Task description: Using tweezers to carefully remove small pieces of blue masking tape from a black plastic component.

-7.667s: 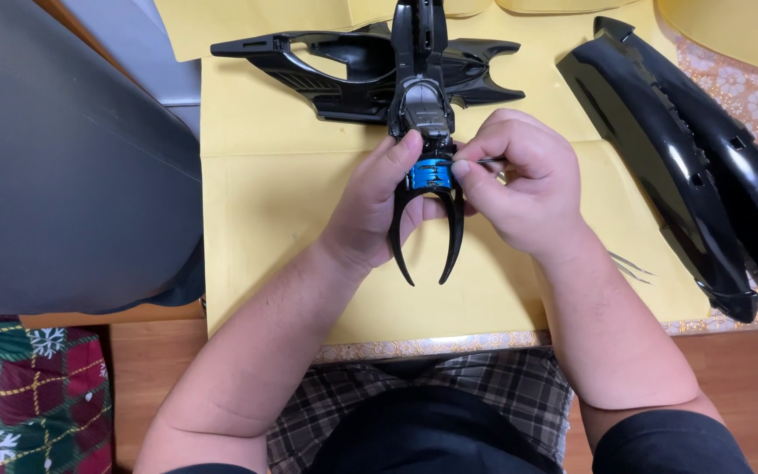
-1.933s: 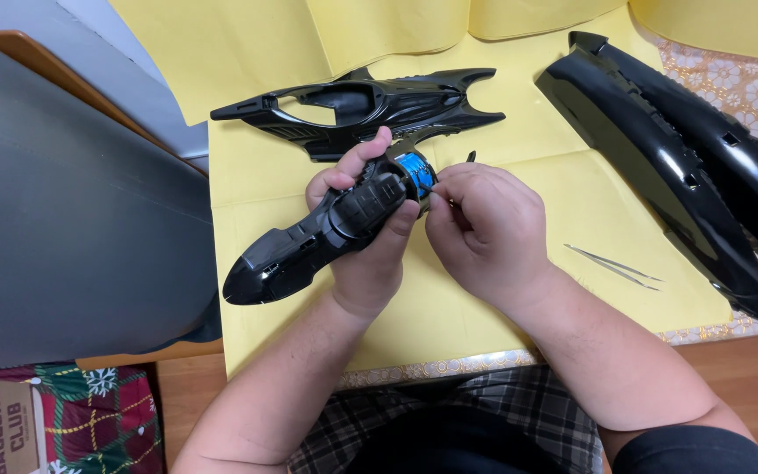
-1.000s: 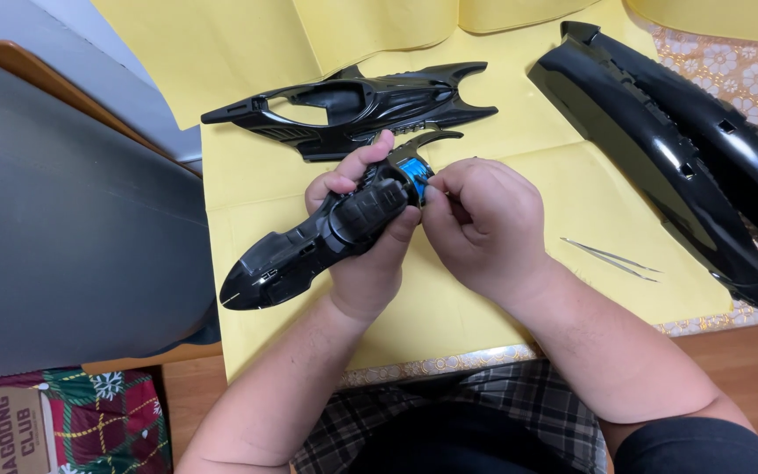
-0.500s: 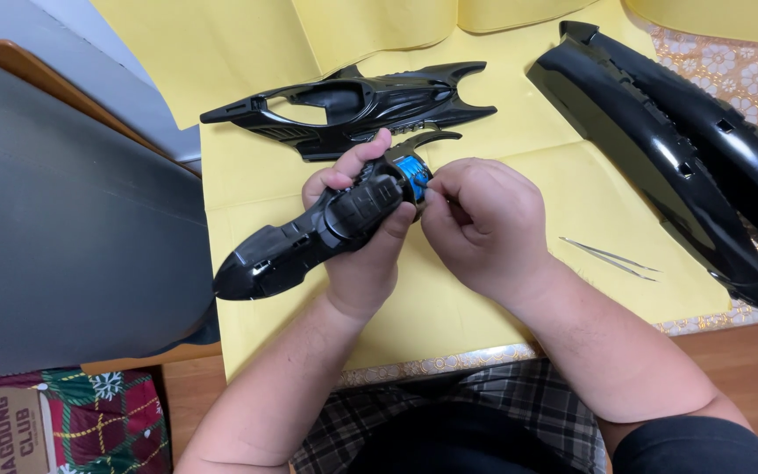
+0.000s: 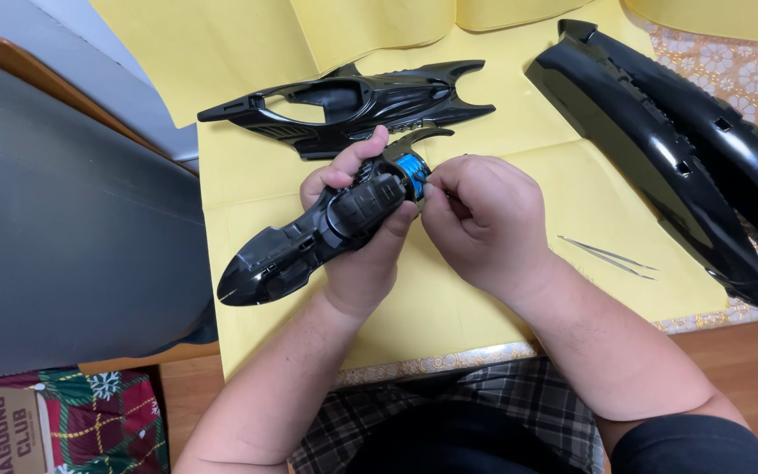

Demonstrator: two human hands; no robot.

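With the left hand (image 5: 357,233) clamped round the black model body (image 5: 309,237), the right hand (image 5: 475,219) should keep its pinch, seemingly on the blue part (image 5: 411,167), steady and gentle

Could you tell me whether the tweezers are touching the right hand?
Apart. The head view shows the tweezers lying on the yellow paper, with bare paper between them and the right hand.

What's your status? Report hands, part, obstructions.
Left hand gripping black model body. Right hand pinching at its blue piece. Tweezers lying apart on yellow paper; nothing blocking.
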